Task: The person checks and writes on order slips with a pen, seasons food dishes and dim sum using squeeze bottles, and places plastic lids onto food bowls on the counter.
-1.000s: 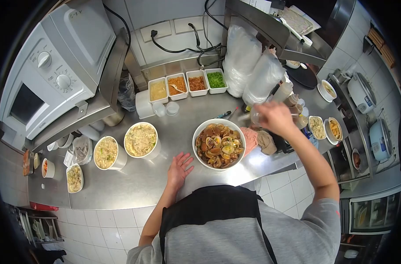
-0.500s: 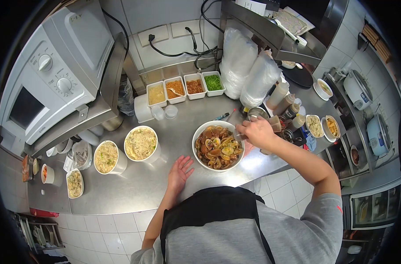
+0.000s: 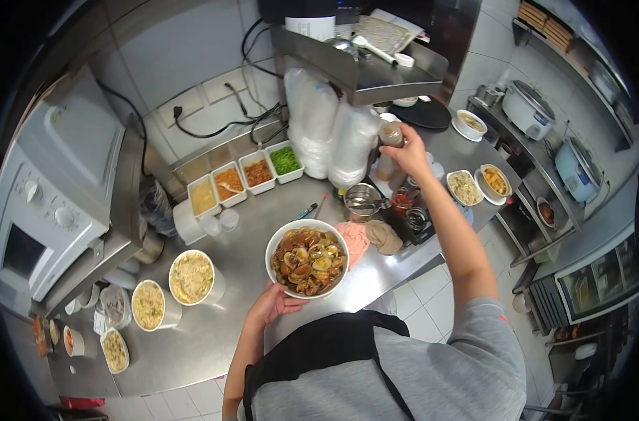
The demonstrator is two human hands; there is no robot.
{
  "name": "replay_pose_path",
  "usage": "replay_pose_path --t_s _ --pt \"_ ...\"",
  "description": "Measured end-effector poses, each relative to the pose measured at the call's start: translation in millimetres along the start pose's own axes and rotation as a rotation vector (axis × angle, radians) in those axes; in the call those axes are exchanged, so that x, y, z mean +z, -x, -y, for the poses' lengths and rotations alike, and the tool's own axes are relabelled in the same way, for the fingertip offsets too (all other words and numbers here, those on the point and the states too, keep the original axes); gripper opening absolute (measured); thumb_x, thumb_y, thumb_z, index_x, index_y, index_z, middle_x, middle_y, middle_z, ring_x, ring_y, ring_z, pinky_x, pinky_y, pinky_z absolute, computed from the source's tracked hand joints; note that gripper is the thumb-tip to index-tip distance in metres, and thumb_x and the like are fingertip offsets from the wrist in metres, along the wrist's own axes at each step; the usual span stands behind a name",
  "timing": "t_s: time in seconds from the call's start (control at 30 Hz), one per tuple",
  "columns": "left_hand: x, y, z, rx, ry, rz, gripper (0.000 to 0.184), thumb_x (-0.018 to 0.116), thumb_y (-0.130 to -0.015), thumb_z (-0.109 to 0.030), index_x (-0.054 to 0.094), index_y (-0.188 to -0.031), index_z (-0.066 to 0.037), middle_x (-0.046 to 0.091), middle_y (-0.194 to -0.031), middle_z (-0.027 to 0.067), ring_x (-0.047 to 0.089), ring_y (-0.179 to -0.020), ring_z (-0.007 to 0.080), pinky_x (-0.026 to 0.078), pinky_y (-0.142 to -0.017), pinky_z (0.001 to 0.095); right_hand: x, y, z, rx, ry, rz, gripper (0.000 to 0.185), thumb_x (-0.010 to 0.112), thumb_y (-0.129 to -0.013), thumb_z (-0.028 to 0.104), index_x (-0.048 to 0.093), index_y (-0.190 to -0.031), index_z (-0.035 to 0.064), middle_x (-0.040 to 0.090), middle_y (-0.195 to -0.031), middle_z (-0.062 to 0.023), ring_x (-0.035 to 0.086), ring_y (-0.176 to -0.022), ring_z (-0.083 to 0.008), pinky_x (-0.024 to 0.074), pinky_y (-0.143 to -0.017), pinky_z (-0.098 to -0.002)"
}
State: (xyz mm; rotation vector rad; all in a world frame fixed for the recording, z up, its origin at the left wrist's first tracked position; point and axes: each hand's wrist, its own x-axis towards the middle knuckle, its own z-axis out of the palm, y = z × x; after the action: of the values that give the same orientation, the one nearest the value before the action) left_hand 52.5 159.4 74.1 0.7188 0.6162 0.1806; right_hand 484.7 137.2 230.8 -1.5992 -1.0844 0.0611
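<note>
A white bowl (image 3: 270, 261) filled with clams in brown sauce stands on the steel counter. My left hand (image 3: 272, 303) is at the bowl's lower left side, its fingers against the rim and partly under it. Up at the right, my right hand (image 3: 406, 151) is closed round a brown-filled squeeze bottle (image 3: 391, 133) among other bottles. Below that hand are a steel cup (image 3: 361, 200), a pink cloth (image 3: 353, 241) and a tan cloth (image 3: 383, 237). Two pens lie behind the bowl.
Two round tubs of rice (image 3: 191, 277) (image 3: 150, 304) stand left. Trays of toppings (image 3: 284, 160) line the back, beside wrapped plastic stacks (image 3: 309, 126). A microwave (image 3: 53, 203) is far left; a metal shelf (image 3: 397, 84) overhangs behind. Filled dishes (image 3: 464, 188) stand right.
My right hand has moved from beside the bowl back to the bottles. My left hand, earlier open on the counter, now touches the bowl. The view has swung to the right.
</note>
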Motion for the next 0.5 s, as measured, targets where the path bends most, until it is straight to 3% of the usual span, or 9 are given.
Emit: replay_pose_path --t_s 0.03,0.07,0.13,0.23,0.33,0.5 --pt "3.2 2.2 -2.6 0.015 0.007 0.019 0.058 0.042 -0.087 -0.014 0.008 -0.133 -0.015 0.051 -0.117 0.0276 0.061 -0.095 0.0398 0.055 -0.076 0.0443 2.7 1.8 -8.9 0.023 -0.100 0.029 0.060 0.080 -0.056 0.007 0.058 -0.112 0.0066 0.061 -0.102 -0.0104 0.059 -0.095 -0.0205 0.0470 -0.084 -0.0312" --pt "6.8 3.9 -4.7 0.027 0.005 0.022 0.057 0.042 -0.086 -0.013 0.008 -0.132 -0.013 0.050 -0.117 0.0281 0.061 -0.096 0.0409 0.055 -0.076 0.0450 10.0 -3.1 -36.6 -0.210 0.072 -0.028 0.060 0.080 -0.056 0.010 0.058 -0.111 0.0054 0.061 -0.104 -0.0130 0.059 -0.095 -0.0244 0.0470 -0.083 -0.0318" --pt "11.3 6.2 -5.6 0.051 0.008 0.022 0.055 0.042 -0.086 -0.010 0.010 -0.131 -0.010 0.049 -0.118 0.0289 0.059 -0.097 0.0431 0.055 -0.078 0.0465 12.1 7.2 -5.4 -0.284 0.324 -0.026 0.060 0.080 -0.056 0.013 0.058 -0.111 0.0042 0.063 -0.100 -0.0145 0.061 -0.092 -0.0277 0.0477 -0.081 -0.0337" --pt "8.2 5.6 -1.5 0.037 -0.004 0.026 0.058 0.042 -0.087 -0.010 0.007 -0.134 -0.014 0.047 -0.121 0.0279 0.059 -0.098 0.0425 0.055 -0.079 0.0455 19.9 15.0 -5.4 -0.046 0.078 -0.029 0.058 0.080 -0.057 0.014 0.057 -0.109 0.0024 0.064 -0.096 -0.0166 0.062 -0.089 -0.0302 0.0481 -0.079 -0.0368" --pt "13.8 6.2 1.1 0.037 -0.012 0.036 0.059 0.043 -0.088 -0.012 0.007 -0.135 -0.015 0.048 -0.121 0.0274 0.059 -0.099 0.0413 0.054 -0.080 0.0444 25.1 20.6 -25.4 -0.037 0.098 -0.049 0.058 0.080 -0.057 0.016 0.057 -0.108 0.0018 0.065 -0.094 -0.0181 0.063 -0.087 -0.0329 0.0485 -0.078 -0.0399" --pt "29.4 11.8 13.0 -0.011 0.009 0.073 0.062 0.047 -0.092 -0.017 0.006 -0.137 -0.018 0.045 -0.126 0.0241 0.059 -0.102 0.0365 0.052 -0.085 0.0410 14.8 36.4 -59.2 0.158 0.423 0.037 0.056 0.080 -0.060 0.024 0.055 -0.103 -0.0028 0.063 -0.096 -0.0222 0.060 -0.091 -0.0385 0.0484 -0.079 -0.0418"
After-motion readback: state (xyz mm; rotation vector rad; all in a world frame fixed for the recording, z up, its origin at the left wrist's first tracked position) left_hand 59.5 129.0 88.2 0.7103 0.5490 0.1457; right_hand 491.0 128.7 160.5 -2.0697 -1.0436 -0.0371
